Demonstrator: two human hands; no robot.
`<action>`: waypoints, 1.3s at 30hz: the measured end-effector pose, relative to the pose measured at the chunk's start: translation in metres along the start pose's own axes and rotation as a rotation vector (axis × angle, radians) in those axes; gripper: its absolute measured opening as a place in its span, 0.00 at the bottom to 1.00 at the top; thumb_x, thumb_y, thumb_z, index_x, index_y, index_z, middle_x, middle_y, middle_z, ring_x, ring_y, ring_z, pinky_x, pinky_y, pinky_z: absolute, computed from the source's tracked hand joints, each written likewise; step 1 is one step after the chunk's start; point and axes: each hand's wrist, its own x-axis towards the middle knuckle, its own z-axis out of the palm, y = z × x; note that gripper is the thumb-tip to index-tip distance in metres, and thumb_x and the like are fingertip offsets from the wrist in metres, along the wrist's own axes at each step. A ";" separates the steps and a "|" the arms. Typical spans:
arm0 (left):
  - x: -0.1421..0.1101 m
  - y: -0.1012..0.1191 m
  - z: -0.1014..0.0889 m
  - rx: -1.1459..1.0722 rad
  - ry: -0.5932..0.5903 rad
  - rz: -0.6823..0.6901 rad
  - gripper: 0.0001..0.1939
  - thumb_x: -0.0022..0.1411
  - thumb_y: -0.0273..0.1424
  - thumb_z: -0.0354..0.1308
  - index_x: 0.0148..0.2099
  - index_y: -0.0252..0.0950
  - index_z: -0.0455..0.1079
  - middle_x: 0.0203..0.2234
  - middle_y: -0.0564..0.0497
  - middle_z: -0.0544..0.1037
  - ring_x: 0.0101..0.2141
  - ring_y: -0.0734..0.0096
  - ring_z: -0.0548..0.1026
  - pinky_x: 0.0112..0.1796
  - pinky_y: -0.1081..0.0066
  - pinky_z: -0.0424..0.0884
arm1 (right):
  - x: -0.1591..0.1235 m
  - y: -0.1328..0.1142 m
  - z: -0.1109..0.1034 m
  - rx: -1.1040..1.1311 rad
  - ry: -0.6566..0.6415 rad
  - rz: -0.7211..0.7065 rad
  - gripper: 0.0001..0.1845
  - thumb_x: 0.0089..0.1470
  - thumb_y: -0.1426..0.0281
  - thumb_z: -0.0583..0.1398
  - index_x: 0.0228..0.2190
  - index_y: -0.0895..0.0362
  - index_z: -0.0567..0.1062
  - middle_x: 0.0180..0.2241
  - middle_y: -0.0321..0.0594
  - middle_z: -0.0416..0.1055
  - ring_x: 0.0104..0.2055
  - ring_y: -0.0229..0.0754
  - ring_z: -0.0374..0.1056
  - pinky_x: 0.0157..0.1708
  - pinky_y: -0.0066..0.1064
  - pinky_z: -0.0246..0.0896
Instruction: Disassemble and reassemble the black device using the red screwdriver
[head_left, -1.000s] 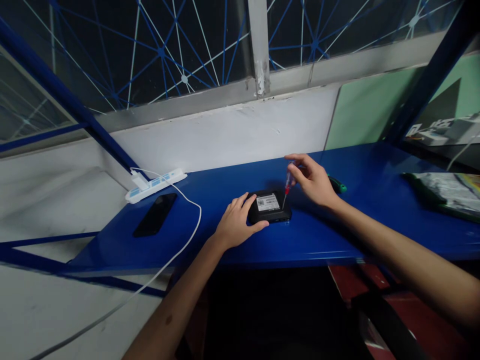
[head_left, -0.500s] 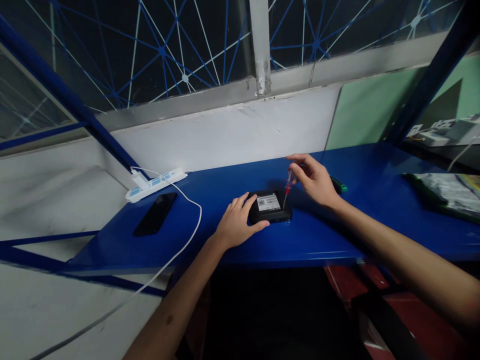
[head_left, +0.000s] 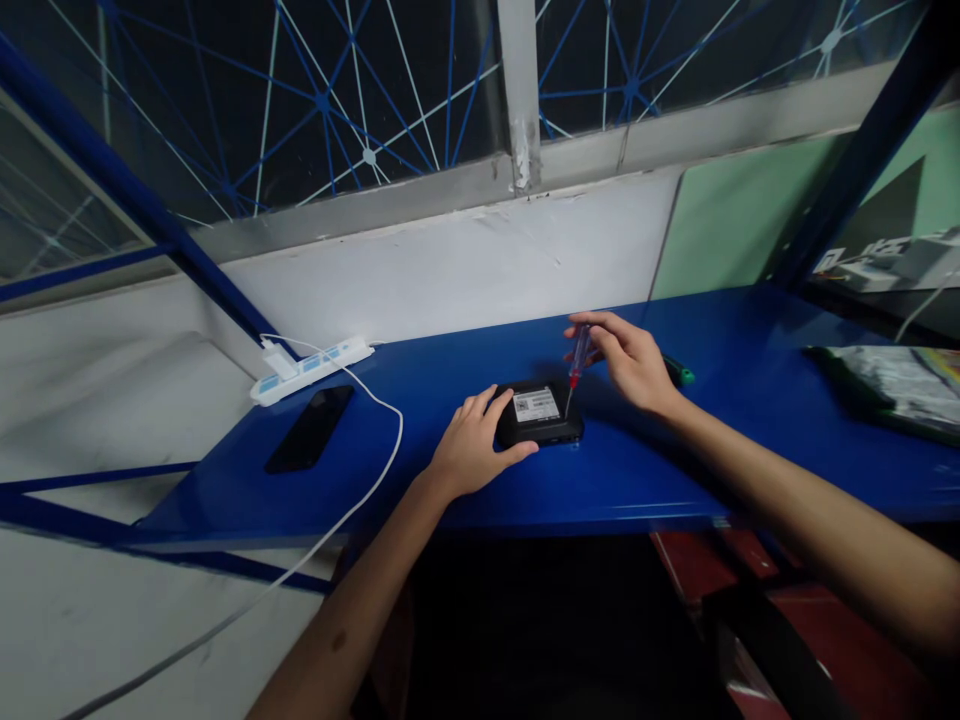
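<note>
A small black device (head_left: 540, 432) with rounded corners lies on the blue table, a white printed label (head_left: 536, 404) facing up. My left hand (head_left: 476, 440) grips its left side, thumb along the near edge and fingers over the far left corner. In my right hand (head_left: 626, 360) is a screwdriver (head_left: 578, 360) with a clear handle and a red collar, pinched between thumb and fingers. Its shaft slants down to the right part of the device's top, beside the label. Whether the tip sits in a screw is too small to tell.
Left on the blue table (head_left: 450, 510) are a black phone (head_left: 310, 428) and a white power strip (head_left: 311, 370) with a plugged-in charger and trailing cable (head_left: 390, 460). A green-ended tool (head_left: 679, 371) lies behind my right wrist. A plastic-wrapped packet (head_left: 896, 385) lies far right.
The fingers of my right hand have shifted slightly around the screwdriver handle, which leans a little differently. My left hand and the device have stayed in place.
</note>
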 end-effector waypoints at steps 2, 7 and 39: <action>0.000 0.000 0.000 0.004 0.000 0.001 0.45 0.64 0.61 0.50 0.72 0.39 0.50 0.70 0.41 0.54 0.68 0.47 0.53 0.64 0.49 0.53 | 0.000 0.000 0.000 -0.022 0.010 -0.008 0.18 0.64 0.61 0.54 0.48 0.56 0.76 0.42 0.44 0.78 0.36 0.42 0.75 0.33 0.37 0.74; 0.000 0.000 0.000 0.005 0.014 0.011 0.44 0.64 0.60 0.51 0.71 0.40 0.50 0.69 0.40 0.54 0.67 0.47 0.54 0.64 0.48 0.54 | -0.001 -0.004 0.001 -0.114 0.010 -0.065 0.19 0.60 0.60 0.60 0.50 0.54 0.74 0.37 0.39 0.75 0.28 0.36 0.70 0.28 0.33 0.72; 0.000 -0.002 0.001 -0.014 0.011 0.013 0.45 0.63 0.62 0.49 0.72 0.40 0.50 0.70 0.40 0.54 0.67 0.45 0.53 0.64 0.45 0.54 | 0.000 -0.004 0.000 -0.040 -0.004 0.000 0.18 0.62 0.60 0.57 0.50 0.54 0.76 0.46 0.44 0.79 0.32 0.39 0.74 0.34 0.38 0.75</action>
